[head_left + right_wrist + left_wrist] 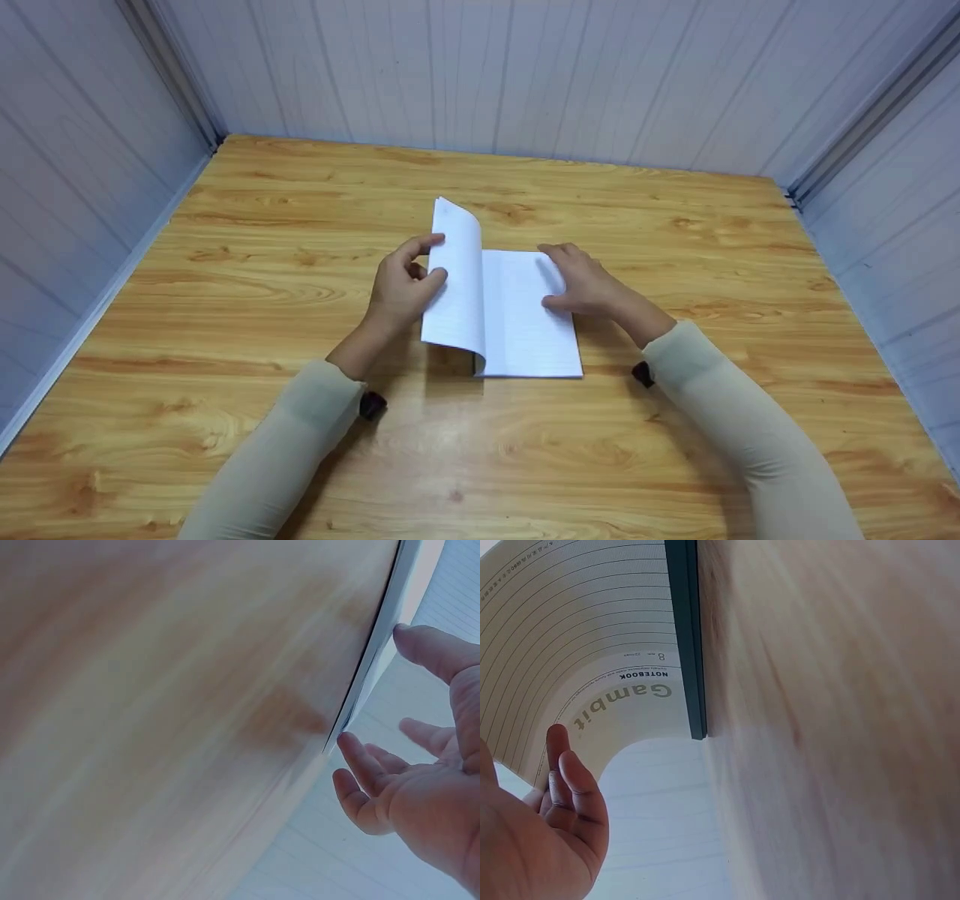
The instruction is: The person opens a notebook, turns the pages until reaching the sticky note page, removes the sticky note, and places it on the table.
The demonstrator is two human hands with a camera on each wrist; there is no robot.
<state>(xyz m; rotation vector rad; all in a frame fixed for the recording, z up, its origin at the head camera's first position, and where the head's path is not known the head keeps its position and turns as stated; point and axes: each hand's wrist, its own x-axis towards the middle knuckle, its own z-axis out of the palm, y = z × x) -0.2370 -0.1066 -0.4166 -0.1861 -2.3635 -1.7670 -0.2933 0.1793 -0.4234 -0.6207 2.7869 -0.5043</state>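
A white lined notebook (531,322) lies spread on the table, its left part lifted and curving up from the spine. My left hand (405,283) grips the outer edge of those raised pages (457,277), thumb on the near face. From below, the left wrist view shows the cover (622,622) printed "Gambit NOTEBOOK", beside a dark green spine (687,637); the left hand's fingers (577,787) lie against it. At the notebook's right edge, my right hand (585,283) rests with fingers spread, thumb and fingertips at the page border.
The wood-grain table (315,195) extends around the notebook on all sides. White panelled walls (480,75) stand behind it and at the left and right. Each sleeve has a small dark object at the wrist.
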